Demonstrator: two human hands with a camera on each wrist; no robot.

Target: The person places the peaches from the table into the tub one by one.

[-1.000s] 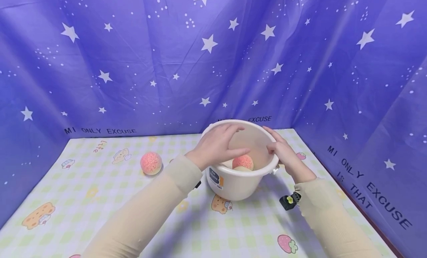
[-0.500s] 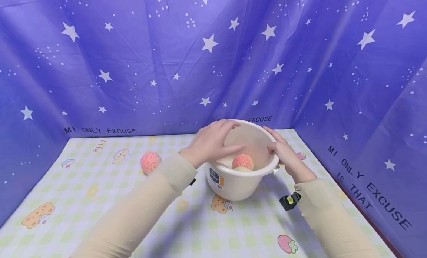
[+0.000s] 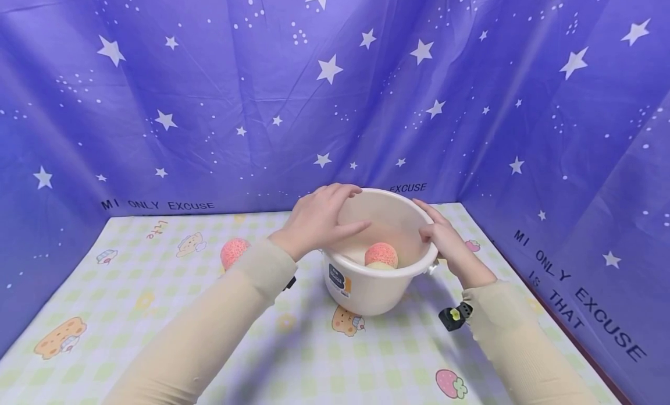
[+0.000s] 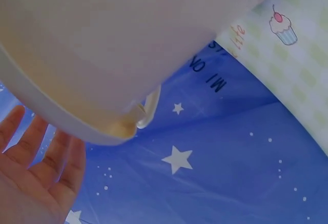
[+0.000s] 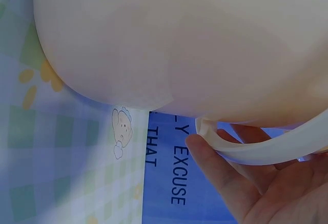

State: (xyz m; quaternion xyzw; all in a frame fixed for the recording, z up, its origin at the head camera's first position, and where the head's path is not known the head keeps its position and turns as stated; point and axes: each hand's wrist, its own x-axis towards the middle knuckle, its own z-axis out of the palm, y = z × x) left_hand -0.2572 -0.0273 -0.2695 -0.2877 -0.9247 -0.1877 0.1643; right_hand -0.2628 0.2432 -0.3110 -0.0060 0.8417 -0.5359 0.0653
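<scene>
Left hand [image 3: 319, 219], loosely spread and empty, had drawn left to the bucket's [image 3: 374, 293] edge, seemingly now clear of the ball [image 3: 381, 253] inside, while the right hand [image 3: 452, 245] gripped the opposite side and a second ball [image 3: 232, 252] lay outside.

right hand [image 5: 277, 190] with its fingers [image 5: 212, 162] right up at the handle [image 5: 266, 153], big ol' white bucket [image 5: 154, 39] just beside it, checked cloth [image 5: 66, 126] off past the fingers, blue lettered curtain [image 5: 165, 198] behind
</scene>
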